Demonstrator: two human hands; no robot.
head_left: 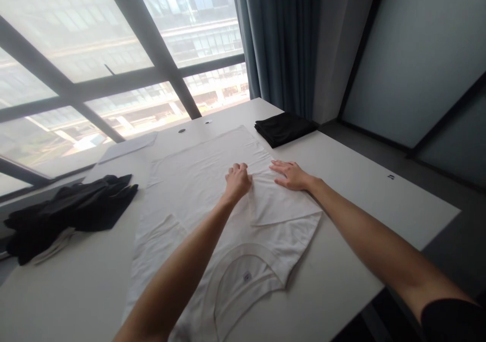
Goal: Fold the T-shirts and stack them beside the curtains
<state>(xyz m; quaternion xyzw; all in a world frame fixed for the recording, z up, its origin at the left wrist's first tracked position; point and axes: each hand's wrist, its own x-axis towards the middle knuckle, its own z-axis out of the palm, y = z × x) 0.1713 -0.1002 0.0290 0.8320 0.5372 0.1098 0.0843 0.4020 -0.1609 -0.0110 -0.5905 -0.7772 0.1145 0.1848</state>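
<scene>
A white T-shirt [205, 164] lies spread on the white table, its round neckline towards me and its hem towards the window. One sleeve [284, 210] is folded inward over the shirt's body on the right. My left hand [238, 180] is closed at that sleeve's inner edge, with the cloth pinched in its fingers. Flat on the shirt's right side, close to the fold, rests my right hand [290, 175] with its fingers stretched out. A small label [247, 276] shows inside the collar.
A folded black cloth [284, 128] sits at the table's far right corner. Crumpled dark clothes [72, 210] lie at the left edge. The table [353, 180] borders a large window [114, 53] and a blue-grey curtain [281, 43].
</scene>
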